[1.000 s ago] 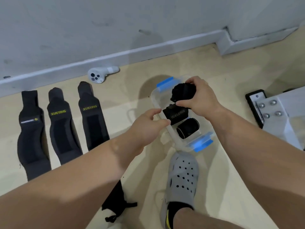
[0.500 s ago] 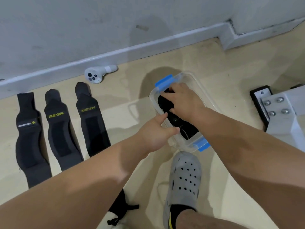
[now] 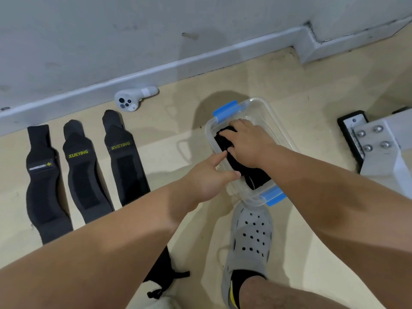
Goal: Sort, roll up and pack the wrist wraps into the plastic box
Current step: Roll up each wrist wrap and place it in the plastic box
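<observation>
1. The plastic box (image 3: pixel 270 112), clear with a blue latch (image 3: pixel 225 109) at its far end and another (image 3: pixel 274 195) at its near end, stood on the beige floor (image 3: pixel 312 219), right of centre and without a lid.
2. Black rolled wrist wraps (image 3: pixel 256 178) lay in a row along the left side of the box; the right side of its interior showed bare plastic.
3. The right hand (image 3: pixel 247 146) was inside the box, palm down on the rolls, with its fingers curled over the farthest roll and gripping it.
4. The left hand (image 3: pixel 209 175) was at the box's left wall, index finger and thumb extended onto the rim. Its other fingers were hidden, so I could not tell whether it gripped the wall or merely rested there.
5. Three unrolled wrist wraps lay flat side by side on the floor to the left, lengthwise toward the wall: the left wrap (image 3: pixel 48 181) with a pale label, the middle wrap (image 3: pixel 82 175) and the right wrap (image 3: pixel 126 161) each marked XUEYING in yellow.
6. A further black strapped item (image 3: pixel 166 277) lay partly hidden under the left forearm.
7. A white controller (image 3: pixel 133 98) lay by the baseboard, beyond the flat wraps.
8. A grey perforated clog (image 3: pixel 249 237) on the person's foot sat against the box's near end.
9. A bolted metal bracket (image 3: pixel 374 139) stood at the far right.
</observation>
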